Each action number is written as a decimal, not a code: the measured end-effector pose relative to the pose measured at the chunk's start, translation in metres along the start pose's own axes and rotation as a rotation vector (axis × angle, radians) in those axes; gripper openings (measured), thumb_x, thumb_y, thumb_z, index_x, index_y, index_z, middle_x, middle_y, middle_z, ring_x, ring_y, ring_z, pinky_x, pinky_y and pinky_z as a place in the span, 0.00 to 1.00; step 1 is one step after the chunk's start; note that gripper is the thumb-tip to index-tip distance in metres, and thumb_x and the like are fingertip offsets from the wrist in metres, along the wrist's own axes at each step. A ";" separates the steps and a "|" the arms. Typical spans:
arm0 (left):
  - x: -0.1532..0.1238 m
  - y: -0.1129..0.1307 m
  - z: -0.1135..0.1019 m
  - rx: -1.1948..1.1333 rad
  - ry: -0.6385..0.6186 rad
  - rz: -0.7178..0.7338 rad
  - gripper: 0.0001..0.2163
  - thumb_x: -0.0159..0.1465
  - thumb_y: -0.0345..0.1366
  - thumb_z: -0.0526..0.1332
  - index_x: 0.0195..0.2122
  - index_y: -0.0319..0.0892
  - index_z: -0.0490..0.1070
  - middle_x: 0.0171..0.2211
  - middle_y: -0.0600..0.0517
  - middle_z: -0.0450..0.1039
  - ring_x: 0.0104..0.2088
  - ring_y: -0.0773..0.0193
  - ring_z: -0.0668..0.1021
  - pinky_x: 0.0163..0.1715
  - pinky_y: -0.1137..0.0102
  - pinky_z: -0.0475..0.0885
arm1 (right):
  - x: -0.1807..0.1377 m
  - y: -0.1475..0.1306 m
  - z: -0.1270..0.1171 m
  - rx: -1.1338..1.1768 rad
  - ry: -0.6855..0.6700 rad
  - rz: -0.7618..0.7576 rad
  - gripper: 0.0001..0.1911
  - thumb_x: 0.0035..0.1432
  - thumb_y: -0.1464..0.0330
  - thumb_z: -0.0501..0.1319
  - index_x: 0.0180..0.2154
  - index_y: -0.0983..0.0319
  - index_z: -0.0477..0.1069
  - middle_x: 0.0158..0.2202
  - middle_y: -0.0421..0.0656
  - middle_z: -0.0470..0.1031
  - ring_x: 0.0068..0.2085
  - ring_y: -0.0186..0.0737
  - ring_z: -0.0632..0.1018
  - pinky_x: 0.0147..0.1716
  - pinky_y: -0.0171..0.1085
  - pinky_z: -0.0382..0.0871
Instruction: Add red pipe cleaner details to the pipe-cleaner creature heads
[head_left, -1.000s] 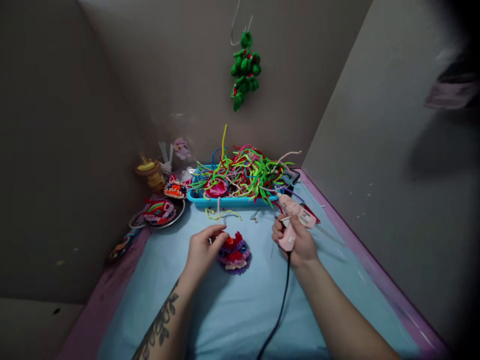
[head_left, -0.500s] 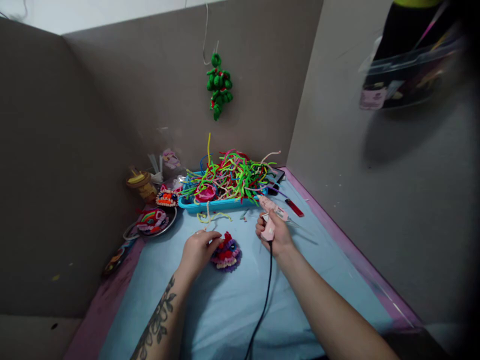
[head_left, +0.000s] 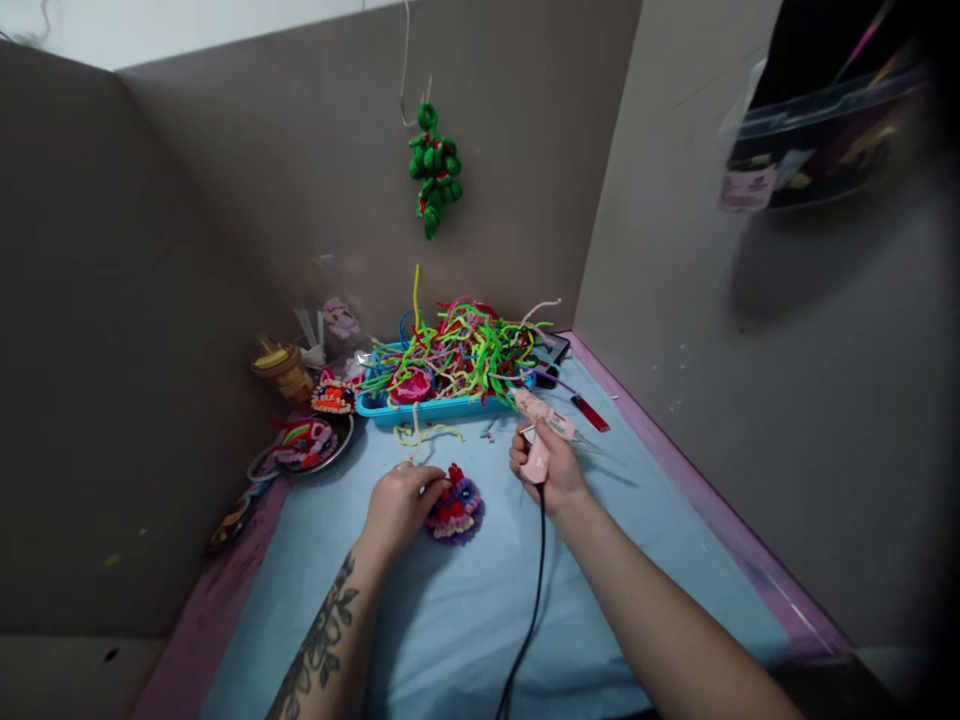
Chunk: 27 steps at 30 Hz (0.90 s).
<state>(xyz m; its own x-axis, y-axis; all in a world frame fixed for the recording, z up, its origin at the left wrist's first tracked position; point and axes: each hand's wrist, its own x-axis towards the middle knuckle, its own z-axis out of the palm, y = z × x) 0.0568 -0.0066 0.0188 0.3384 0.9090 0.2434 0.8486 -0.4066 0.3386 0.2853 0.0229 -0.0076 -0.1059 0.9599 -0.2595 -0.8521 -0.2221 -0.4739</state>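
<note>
My right hand [head_left: 551, 465] is wrapped round the handle of a pink hot glue gun [head_left: 541, 410]. Its nozzle points away to the upper left, close to the tray's front edge, and a clear glue stick juts from its back. A black cord [head_left: 534, 600] runs down from the handle. My left hand [head_left: 401, 500] is closed in a pinch at the left edge of a round fuzzy ornament [head_left: 456, 510] in purple, red and cream, lying on the blue cloth. What the fingertips hold is too small to make out. A pale pipe cleaner [head_left: 416, 430] reaches from the tray towards this hand.
A blue tray [head_left: 405, 413] heaped with coloured pipe cleaners [head_left: 480, 345] stands at the back. Right of it lies a red lighter [head_left: 590, 413]. Finished fuzzy pieces fill a metal dish [head_left: 341, 445] on the left, by a brown cup [head_left: 283, 375]. Grey partitions enclose the table.
The view has shifted slightly. Both hands keep nearly the same places, with the glue gun still in the right and the left still pinched at the ornament.
</note>
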 end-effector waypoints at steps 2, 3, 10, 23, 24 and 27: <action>0.000 0.001 -0.001 0.017 -0.009 0.009 0.09 0.62 0.38 0.58 0.34 0.46 0.78 0.27 0.48 0.77 0.31 0.60 0.76 0.35 0.69 0.67 | -0.001 0.000 0.000 -0.012 -0.019 -0.006 0.14 0.50 0.59 0.65 0.30 0.63 0.68 0.19 0.37 0.70 0.17 0.28 0.68 0.14 0.27 0.63; 0.000 0.002 -0.001 0.018 -0.012 0.012 0.09 0.62 0.38 0.58 0.34 0.46 0.78 0.28 0.48 0.77 0.31 0.59 0.76 0.35 0.69 0.67 | -0.001 0.000 0.000 -0.020 -0.031 -0.009 0.14 0.50 0.59 0.65 0.30 0.63 0.68 0.19 0.37 0.70 0.17 0.29 0.68 0.15 0.27 0.64; -0.003 0.005 -0.002 -0.075 -0.008 -0.011 0.07 0.60 0.37 0.60 0.32 0.46 0.79 0.28 0.48 0.78 0.30 0.60 0.77 0.36 0.68 0.68 | -0.002 0.001 0.000 -0.041 -0.067 -0.029 0.15 0.48 0.59 0.67 0.30 0.63 0.68 0.19 0.37 0.70 0.17 0.29 0.68 0.15 0.28 0.64; 0.003 0.000 -0.022 -0.140 0.040 0.014 0.10 0.63 0.38 0.56 0.38 0.45 0.77 0.39 0.47 0.77 0.43 0.57 0.75 0.45 0.64 0.67 | -0.003 0.000 -0.001 -0.059 -0.101 -0.023 0.14 0.47 0.60 0.68 0.30 0.63 0.69 0.19 0.38 0.71 0.17 0.30 0.69 0.15 0.28 0.64; 0.004 0.003 -0.022 -0.121 0.014 0.024 0.10 0.62 0.38 0.56 0.38 0.45 0.77 0.40 0.47 0.77 0.43 0.57 0.75 0.45 0.64 0.67 | -0.003 0.000 -0.001 -0.054 -0.104 -0.017 0.14 0.47 0.60 0.68 0.30 0.63 0.69 0.19 0.38 0.71 0.18 0.30 0.69 0.16 0.28 0.63; 0.007 0.009 -0.020 -0.091 -0.034 0.041 0.09 0.62 0.37 0.57 0.36 0.45 0.77 0.39 0.47 0.76 0.41 0.58 0.75 0.43 0.65 0.67 | -0.004 0.000 0.000 -0.051 -0.104 -0.011 0.14 0.47 0.60 0.67 0.30 0.63 0.69 0.20 0.38 0.71 0.18 0.29 0.69 0.16 0.28 0.63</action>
<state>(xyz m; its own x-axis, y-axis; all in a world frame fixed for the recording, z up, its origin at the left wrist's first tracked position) 0.0586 -0.0057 0.0419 0.3867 0.8935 0.2284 0.7940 -0.4485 0.4102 0.2858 0.0188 -0.0066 -0.1521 0.9743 -0.1663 -0.8265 -0.2177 -0.5192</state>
